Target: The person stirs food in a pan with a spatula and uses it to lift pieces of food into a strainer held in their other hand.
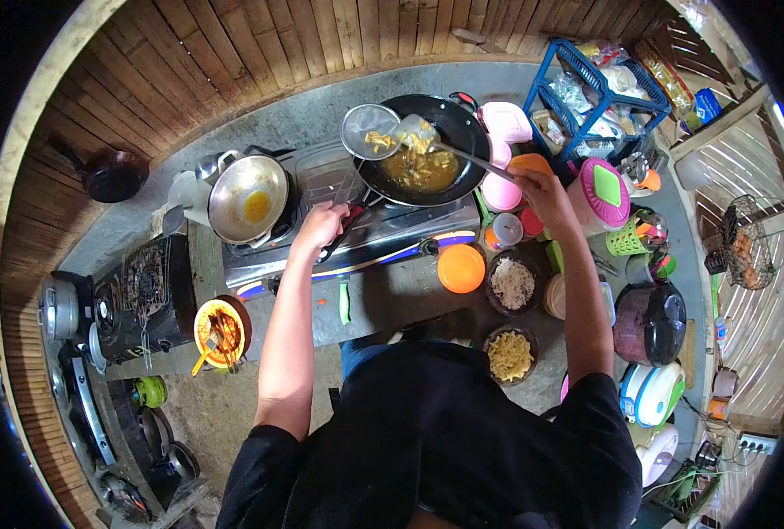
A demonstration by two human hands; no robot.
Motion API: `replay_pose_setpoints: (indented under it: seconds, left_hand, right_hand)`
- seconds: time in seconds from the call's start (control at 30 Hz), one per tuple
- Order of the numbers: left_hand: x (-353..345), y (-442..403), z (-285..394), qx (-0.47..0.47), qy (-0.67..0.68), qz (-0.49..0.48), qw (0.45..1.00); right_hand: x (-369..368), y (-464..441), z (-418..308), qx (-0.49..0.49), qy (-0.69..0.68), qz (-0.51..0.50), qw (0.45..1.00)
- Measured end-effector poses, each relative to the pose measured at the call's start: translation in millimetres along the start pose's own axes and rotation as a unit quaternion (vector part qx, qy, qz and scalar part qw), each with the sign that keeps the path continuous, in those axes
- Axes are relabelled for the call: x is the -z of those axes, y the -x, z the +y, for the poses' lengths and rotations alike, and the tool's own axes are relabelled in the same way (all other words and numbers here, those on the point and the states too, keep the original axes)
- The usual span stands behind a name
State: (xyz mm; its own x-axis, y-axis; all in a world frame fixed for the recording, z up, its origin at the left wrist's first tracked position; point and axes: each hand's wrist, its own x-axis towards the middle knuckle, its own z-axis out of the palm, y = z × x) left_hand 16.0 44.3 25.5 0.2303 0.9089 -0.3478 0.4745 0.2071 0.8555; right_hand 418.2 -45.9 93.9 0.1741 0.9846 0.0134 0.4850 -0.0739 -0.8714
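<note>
A black wok (462, 130) with brown oil and yellowish food pieces stands on the stove (392, 249). My left hand (324, 224) is closed round the handle of a round mesh strainer (362, 120), whose basket is over the wok's left rim with a few fried pieces in it. In my right hand (540, 192) is the long handle of a metal spatula (417, 130). Its head, carrying food, is above the oil beside the strainer.
A metal pan (249, 199) holding a little oil stands left of the wok. Nearer me are an orange lid (461, 268), a bowl of pale shreds (512, 282), a bowl of yellow strips (510, 355), a green-handled knife (344, 302) and a bowl of red sauce (219, 333).
</note>
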Motion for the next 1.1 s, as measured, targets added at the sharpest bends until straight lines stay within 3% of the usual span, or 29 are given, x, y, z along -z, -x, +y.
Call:
replay_pose_setpoints:
  seconds: [0.17,0.23,0.47,0.6,0.7,0.77,0.87,1.1]
  left_hand:
    - [-10.1,6.6,12.7,0.007,0.041,-0.034,0.999]
    - [-10.5,13.5,24.5,0.015,0.058,-0.058,0.996]
    - [-6.6,14.4,23.7,0.024,0.075,-0.064,0.995]
    - [-6.4,14.2,25.5,0.03,0.073,-0.065,0.995]
    - [-7.9,9.3,18.1,0.024,0.095,-0.057,0.994]
    - [-6.5,7.1,13.3,0.017,0.092,-0.048,0.994]
    - [-4.9,12.3,19.7,0.022,0.062,-0.04,0.997]
    - [-2.2,10.8,12.1,0.012,0.037,-0.004,0.999]
  right_hand:
    - [-34.3,0.2,8.6,0.128,0.137,0.069,0.98]
    - [-46.6,7.0,-0.8,0.291,0.279,0.105,0.909]
    - [-48.9,11.9,-5.5,0.319,0.304,0.156,0.884]
    - [-43.7,14.8,0.4,0.257,0.333,0.084,0.903]
    - [-42.6,12.2,6.9,0.299,0.308,0.152,0.891]
    - [-37.2,10.5,10.7,0.244,0.249,0.174,0.921]
    - [-32.5,1.2,27.8,0.162,0.288,0.173,0.928]
    - [-32.8,-4.7,58.1,0.13,0.343,0.171,0.915]
